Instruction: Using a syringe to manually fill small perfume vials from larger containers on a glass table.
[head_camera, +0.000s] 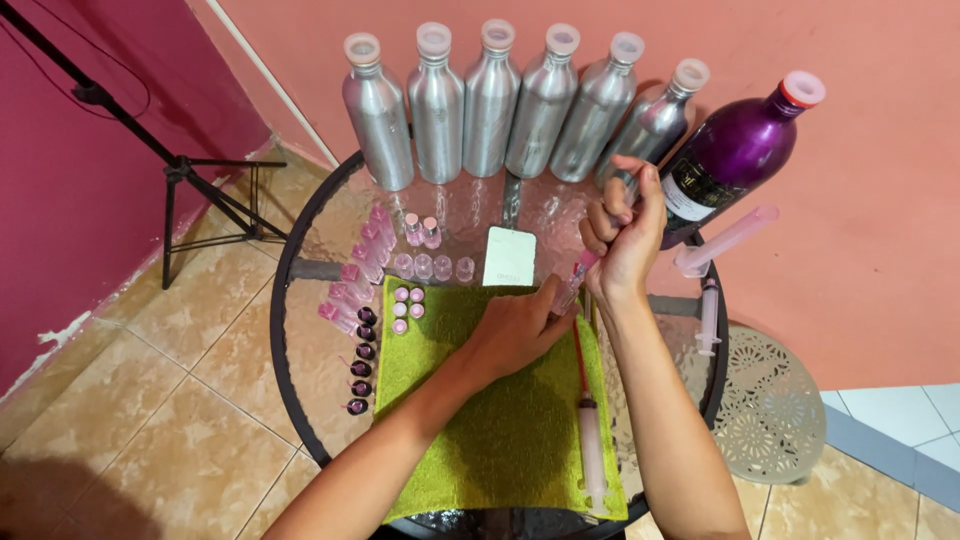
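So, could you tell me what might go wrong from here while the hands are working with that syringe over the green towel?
1. The right hand works a syringe close beside the tilted purple bottle; an elbow nudge might tip it.
2. The left hand pinches something too small to make out; a slip could spill liquid on the green towel.
3. Small vials stand near the glass table's rim and could roll off.

6 silver bottles (490, 100), 1 purple bottle (735, 150), 3 syringes (592, 450).
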